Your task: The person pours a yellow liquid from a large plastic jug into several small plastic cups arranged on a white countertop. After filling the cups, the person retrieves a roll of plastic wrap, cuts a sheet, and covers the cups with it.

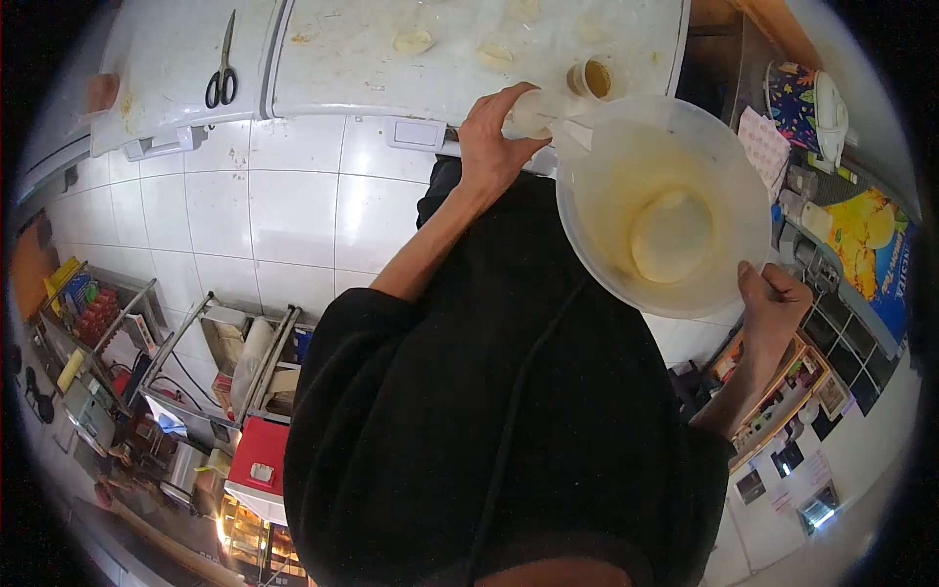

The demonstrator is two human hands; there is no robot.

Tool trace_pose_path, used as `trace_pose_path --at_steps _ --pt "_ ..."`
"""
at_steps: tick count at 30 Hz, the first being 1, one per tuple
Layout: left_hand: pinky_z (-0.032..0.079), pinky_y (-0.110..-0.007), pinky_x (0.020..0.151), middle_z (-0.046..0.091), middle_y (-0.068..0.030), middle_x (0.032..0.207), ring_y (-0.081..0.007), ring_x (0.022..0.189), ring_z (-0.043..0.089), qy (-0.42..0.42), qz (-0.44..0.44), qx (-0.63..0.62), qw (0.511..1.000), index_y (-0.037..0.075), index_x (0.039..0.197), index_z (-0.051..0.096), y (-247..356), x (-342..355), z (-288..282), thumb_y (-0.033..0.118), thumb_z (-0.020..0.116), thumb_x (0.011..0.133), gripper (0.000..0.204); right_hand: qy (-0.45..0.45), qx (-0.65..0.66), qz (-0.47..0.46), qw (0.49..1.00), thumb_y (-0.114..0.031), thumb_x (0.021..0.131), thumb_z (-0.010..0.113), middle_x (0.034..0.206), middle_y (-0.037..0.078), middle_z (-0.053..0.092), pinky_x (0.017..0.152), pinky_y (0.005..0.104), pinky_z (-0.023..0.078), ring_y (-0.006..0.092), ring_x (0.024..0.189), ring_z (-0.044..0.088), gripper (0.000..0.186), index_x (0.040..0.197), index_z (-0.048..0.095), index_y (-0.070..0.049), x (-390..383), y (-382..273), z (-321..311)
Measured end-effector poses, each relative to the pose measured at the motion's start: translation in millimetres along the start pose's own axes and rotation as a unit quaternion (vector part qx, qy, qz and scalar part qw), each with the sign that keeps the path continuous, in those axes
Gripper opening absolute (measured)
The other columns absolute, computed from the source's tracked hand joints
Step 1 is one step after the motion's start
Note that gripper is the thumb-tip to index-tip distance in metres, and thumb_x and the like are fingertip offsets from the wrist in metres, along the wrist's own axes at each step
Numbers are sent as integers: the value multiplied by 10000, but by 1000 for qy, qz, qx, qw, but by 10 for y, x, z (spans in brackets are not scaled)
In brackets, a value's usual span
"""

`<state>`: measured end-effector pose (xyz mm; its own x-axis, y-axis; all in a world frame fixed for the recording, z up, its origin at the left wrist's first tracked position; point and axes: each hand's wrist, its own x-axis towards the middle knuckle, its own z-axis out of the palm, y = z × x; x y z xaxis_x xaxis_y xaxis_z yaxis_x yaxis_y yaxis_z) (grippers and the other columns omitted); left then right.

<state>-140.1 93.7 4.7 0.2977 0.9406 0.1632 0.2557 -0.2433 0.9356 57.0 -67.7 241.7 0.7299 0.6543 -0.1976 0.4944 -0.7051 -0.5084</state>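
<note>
A large, translucent white plastic bowl with a pouring spout [631,152] is hanging in front of the person's body, beside the edge of a glossy white worktop [352,73]. A yellowish film is coating its inner wall and base. A small, frosted plastic cup [531,112] is sitting just beside the spout; its contents are not showing clearly. Another small, clear plastic cup [589,80], holding amber-brown liquid, is standing on the worktop behind the bowl.

The left hand [496,137] is reaching forward, its thumb and fingers curving partly closed around the frosted cup. The right hand [778,301], elbow bending outward, is gripping the bowl's near-right rim, thumb lying on top and fingers curling.
</note>
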Motion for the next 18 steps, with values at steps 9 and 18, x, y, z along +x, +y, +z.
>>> trace_pose_path --at_steps 9,18 --pt "485 -329 711 658 -80 993 -245 835 609 -2 10 -10 1000 124 1119 598 0 12 -11 49 772 579 572 36 -11 -15 999 -78 673 748 589 -11 551 554 224 393 62 559 455 189 685 636 74 -11 136 1" --pt "482 -317 696 662 -72 1005 -233 848 623 1 -18 -14 1000 115 1110 598 31 18 -34 80 789 602 544 14 8 -12 1000 -78 705 716 578 -37 495 536 211 333 52 555 408 184 665 610 68 -6 90 41"
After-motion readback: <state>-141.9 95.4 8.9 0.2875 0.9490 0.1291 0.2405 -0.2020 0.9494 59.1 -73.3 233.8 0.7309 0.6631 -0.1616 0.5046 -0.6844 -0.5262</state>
